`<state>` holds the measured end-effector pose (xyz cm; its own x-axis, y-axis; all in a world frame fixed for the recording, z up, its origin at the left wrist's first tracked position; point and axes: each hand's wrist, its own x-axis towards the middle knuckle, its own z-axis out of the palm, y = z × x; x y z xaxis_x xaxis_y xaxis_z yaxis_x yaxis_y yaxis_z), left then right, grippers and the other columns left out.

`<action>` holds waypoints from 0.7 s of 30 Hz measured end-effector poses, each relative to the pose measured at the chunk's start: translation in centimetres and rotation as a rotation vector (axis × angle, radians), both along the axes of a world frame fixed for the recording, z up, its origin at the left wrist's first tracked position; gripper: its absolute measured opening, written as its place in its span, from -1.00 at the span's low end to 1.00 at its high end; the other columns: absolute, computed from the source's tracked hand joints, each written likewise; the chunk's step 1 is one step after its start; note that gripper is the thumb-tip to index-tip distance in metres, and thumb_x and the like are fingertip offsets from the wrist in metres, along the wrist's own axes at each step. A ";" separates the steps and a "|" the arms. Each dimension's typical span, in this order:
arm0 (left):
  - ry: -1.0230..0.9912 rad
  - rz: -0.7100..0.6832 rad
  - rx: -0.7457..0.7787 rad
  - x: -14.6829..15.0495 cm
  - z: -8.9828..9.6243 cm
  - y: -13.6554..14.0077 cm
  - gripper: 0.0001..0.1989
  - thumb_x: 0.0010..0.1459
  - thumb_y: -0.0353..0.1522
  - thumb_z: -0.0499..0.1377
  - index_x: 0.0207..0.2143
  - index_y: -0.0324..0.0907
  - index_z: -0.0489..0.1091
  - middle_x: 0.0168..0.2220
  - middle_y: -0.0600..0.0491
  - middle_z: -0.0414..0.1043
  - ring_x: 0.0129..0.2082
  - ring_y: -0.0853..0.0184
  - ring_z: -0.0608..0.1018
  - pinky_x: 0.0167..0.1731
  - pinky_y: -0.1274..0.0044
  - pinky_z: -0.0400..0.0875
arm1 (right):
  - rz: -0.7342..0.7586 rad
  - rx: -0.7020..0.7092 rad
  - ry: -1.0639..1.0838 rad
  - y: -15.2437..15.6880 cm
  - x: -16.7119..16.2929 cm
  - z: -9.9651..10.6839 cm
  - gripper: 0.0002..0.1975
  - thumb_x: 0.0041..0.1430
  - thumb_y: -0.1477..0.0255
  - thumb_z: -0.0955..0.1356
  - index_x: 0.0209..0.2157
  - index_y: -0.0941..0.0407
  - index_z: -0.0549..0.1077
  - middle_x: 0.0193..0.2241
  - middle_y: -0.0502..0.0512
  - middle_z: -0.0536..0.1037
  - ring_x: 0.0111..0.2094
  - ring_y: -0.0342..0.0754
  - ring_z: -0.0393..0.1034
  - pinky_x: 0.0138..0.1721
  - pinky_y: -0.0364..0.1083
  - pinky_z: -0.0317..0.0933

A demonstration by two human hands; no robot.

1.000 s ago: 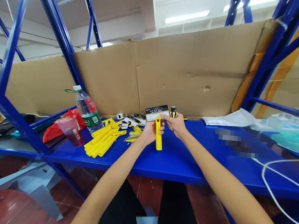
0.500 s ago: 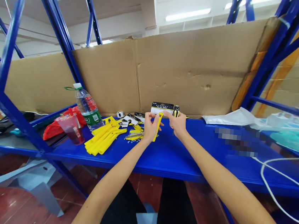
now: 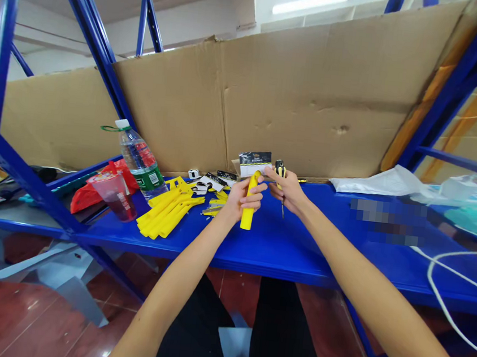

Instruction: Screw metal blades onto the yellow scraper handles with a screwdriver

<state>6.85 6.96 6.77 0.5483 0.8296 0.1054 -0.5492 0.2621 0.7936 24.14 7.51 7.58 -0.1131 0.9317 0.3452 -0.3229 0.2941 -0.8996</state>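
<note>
My left hand (image 3: pixel 239 199) is wrapped round a yellow plastic handle (image 3: pixel 246 219), a tube-like piece with its lower end pointing down. A black-and-white printed card (image 3: pixel 255 162) stands at the handle's upper end. In my right hand (image 3: pixel 292 192) is a screwdriver (image 3: pixel 281 170) with a black-and-yellow grip, its thin shaft angled downward. The right thumb and fingertips also reach the top of the handle, beside the card. To the left of my left hand lie small yellow parts (image 3: pixel 217 203) and more printed cards (image 3: pixel 212 181).
Yellow handles (image 3: pixel 166 215) lie in a pile on the blue table (image 3: pixel 299 247). Left of them stand a water bottle (image 3: pixel 147 172) and a pink cup (image 3: pixel 117 199). A cardboard panel (image 3: pixel 297 105) rises behind. A white cable (image 3: pixel 436 281) and white plastic packaging (image 3: pixel 374 180) are at the right.
The yellow handle in my left hand has turned, showing its broad rounded side. My left fingers now wrap its front. The screwdriver's shaft shows more clearly below my right hand. The view has shifted slightly.
</note>
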 end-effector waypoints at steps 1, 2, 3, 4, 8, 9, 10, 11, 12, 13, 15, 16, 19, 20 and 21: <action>0.022 -0.028 -0.004 0.0 -0.1 0.0 -0.73 0.55 -0.25 0.06 -0.25 -0.14 0.39 -0.52 0.21 0.02 -0.72 0.56 -0.17 -0.77 0.61 -0.11 | 0.043 -0.003 -0.008 -0.2 0.0 0.1 -0.37 -0.15 -0.06 0.72 -0.34 0.11 0.52 -0.67 -0.16 0.37 -0.72 -0.32 -0.12 -0.75 -0.19 -0.24; 0.046 -0.051 -0.007 0.1 -0.2 -0.1 -0.73 0.54 -0.24 0.06 -0.24 -0.14 0.40 -0.53 0.21 0.04 -0.73 0.55 -0.14 -0.77 0.61 -0.07 | 0.072 0.000 -0.015 -0.3 0.1 0.2 -0.39 -0.12 -0.04 0.72 -0.40 0.10 0.49 -0.67 -0.14 0.38 -0.73 -0.33 -0.13 -0.75 -0.18 -0.25; 0.070 -0.064 -0.009 0.3 -0.4 -0.2 -0.73 0.54 -0.22 0.07 -0.22 -0.14 0.43 -0.54 0.20 0.09 -0.74 0.54 -0.06 -0.76 0.60 0.01 | 0.086 0.006 -0.021 -0.4 0.1 0.3 -0.41 -0.09 -0.02 0.72 -0.44 0.10 0.45 -0.71 -0.16 0.34 -0.74 -0.33 -0.15 -0.75 -0.18 -0.25; 0.090 -0.070 -0.009 0.6 -0.6 -0.4 -0.73 0.53 -0.19 0.09 -0.18 -0.15 0.46 -0.53 0.16 0.19 -0.74 0.51 0.07 -0.72 0.58 0.14 | 0.087 0.013 -0.023 -0.5 0.2 0.4 -0.42 -0.07 0.01 0.72 -0.47 0.09 0.42 -0.75 -0.19 0.26 -0.75 -0.33 -0.16 -0.76 -0.18 -0.25; 0.140 0.007 0.041 0.0 -2.2 -3.4 -0.59 0.48 -0.08 0.22 0.05 -0.24 0.55 -0.20 -0.20 0.64 -0.21 0.10 0.70 -0.19 0.33 0.63 | 0.022 0.025 0.035 -0.7 0.4 0.7 -0.40 -0.09 0.14 0.74 -0.51 0.04 0.31 -0.77 -0.27 0.11 -0.77 -0.34 -0.15 -0.77 -0.20 -0.24; 0.163 0.061 0.074 -1.1 -2.7 -4.9 -0.58 0.45 -0.08 0.27 0.07 -0.24 0.57 -0.09 -0.25 0.67 -0.01 0.00 0.71 -0.01 0.25 0.62 | -0.008 0.034 0.067 -0.7 0.5 0.8 -0.39 -0.10 0.17 0.75 -0.50 0.03 0.30 -0.74 -0.27 0.14 -0.77 -0.34 -0.14 -0.77 -0.20 -0.23; 0.197 0.133 0.115 -2.9 -3.2 -6.6 -0.58 0.41 -0.09 0.33 0.09 -0.23 0.59 0.02 -0.27 0.68 0.14 -0.05 0.67 0.13 0.22 0.58 | -0.044 0.049 0.085 -0.8 0.6 0.9 -0.40 -0.09 0.19 0.75 -0.48 0.03 0.30 -0.71 -0.26 0.18 -0.76 -0.34 -0.12 -0.78 -0.20 -0.23; 0.249 0.194 0.147 -5.3 -3.8 -8.6 -0.57 0.38 -0.09 0.38 0.10 -0.21 0.61 0.11 -0.27 0.66 0.23 -0.07 0.64 0.21 0.21 0.54 | -0.082 0.068 0.092 -0.9 0.7 1.0 -0.40 -0.08 0.19 0.75 -0.48 0.03 0.30 -0.69 -0.26 0.20 -0.77 -0.35 -0.10 -0.77 -0.20 -0.22; 0.321 0.210 0.156 -8.2 -4.6 -10.7 -0.54 0.37 -0.10 0.39 0.17 -0.18 0.61 0.20 -0.27 0.63 0.28 -0.08 0.61 0.25 0.21 0.51 | -0.117 0.079 0.093 -1.1 0.8 1.1 -0.40 -0.08 0.19 0.75 -0.49 0.03 0.30 -0.68 -0.25 0.22 -0.77 -0.35 -0.09 -0.77 -0.20 -0.22; 0.404 0.199 0.123 -11.7 -5.6 -12.9 -0.51 0.33 -0.09 0.42 0.19 -0.16 0.61 0.18 -0.26 0.65 0.23 -0.10 0.65 0.18 0.19 0.56 | -0.153 0.087 0.092 -1.2 0.8 1.1 -0.40 -0.10 0.20 0.76 -0.49 0.03 0.30 -0.69 -0.25 0.22 -0.77 -0.34 -0.08 -0.77 -0.18 -0.23; 0.550 0.137 -0.060 -19.2 -8.4 -17.3 -0.47 0.19 0.12 0.42 -0.05 -0.09 0.71 -0.21 -0.14 0.76 -0.20 -0.06 0.77 -0.25 0.22 0.64 | -0.212 0.085 0.104 -1.6 0.7 1.2 -0.37 -0.22 0.26 0.79 -0.51 0.03 0.31 -0.69 -0.24 0.26 -0.79 -0.33 -0.03 -0.77 -0.15 -0.25; 0.602 0.095 -0.171 -22.8 -10.2 -19.3 -0.43 0.07 0.25 0.39 -0.26 -0.04 0.70 -0.43 -0.03 0.70 -0.41 0.00 0.73 -0.43 0.26 0.58 | -0.237 0.073 0.117 -1.7 0.6 1.2 -0.35 -0.28 0.28 0.80 -0.50 0.03 0.31 -0.69 -0.24 0.28 -0.80 -0.33 -0.02 -0.78 -0.14 -0.26; 0.690 0.368 -0.400 -30.5 -16.7 -23.7 -0.37 -0.10 0.36 0.34 -0.55 0.00 0.54 -0.71 0.12 0.44 -0.66 0.20 0.53 -0.60 0.41 0.37 | -0.310 0.008 0.095 -1.8 0.0 0.9 -0.29 -0.40 0.31 0.83 -0.50 0.02 0.30 -0.71 -0.26 0.22 -0.82 -0.30 -0.03 -0.79 -0.11 -0.29; 0.714 0.598 -0.498 -31.8 -19.0 -24.4 -0.41 -0.09 0.32 0.36 -0.53 0.02 0.54 -0.65 0.13 0.50 -0.62 0.22 0.55 -0.57 0.42 0.38 | -0.321 -0.008 0.070 -1.8 -0.3 0.7 -0.29 -0.38 0.31 0.83 -0.52 0.02 0.28 -0.71 -0.26 0.21 -0.82 -0.30 -0.03 -0.79 -0.11 -0.29; 0.724 0.669 -0.542 -32.4 -21.2 -24.8 -0.50 0.00 0.26 0.35 -0.43 0.06 0.58 -0.52 0.15 0.62 -0.48 0.18 0.64 -0.47 0.38 0.46 | -0.324 -0.018 0.039 -1.6 -0.5 0.4 -0.30 -0.33 0.31 0.82 -0.54 0.02 0.27 -0.70 -0.25 0.21 -0.82 -0.30 -0.02 -0.78 -0.10 -0.28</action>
